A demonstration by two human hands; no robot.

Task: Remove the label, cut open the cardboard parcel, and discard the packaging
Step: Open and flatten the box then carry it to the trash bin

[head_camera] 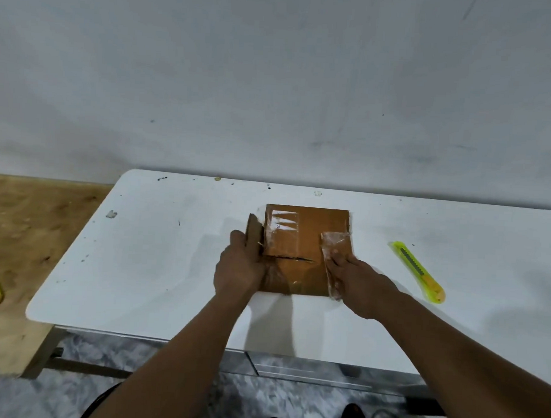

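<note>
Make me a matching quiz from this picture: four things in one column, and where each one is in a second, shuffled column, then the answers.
Things:
1. parcel
2. cutter
3. left hand
4. right hand

Places:
A. on the table, right of the parcel, untouched
B. gripping a raised cardboard flap
C. middle of the table, between both hands
D. on clear tape at the parcel's right edge

Pairs: 1-C, 2-A, 3-B, 4-D
</note>
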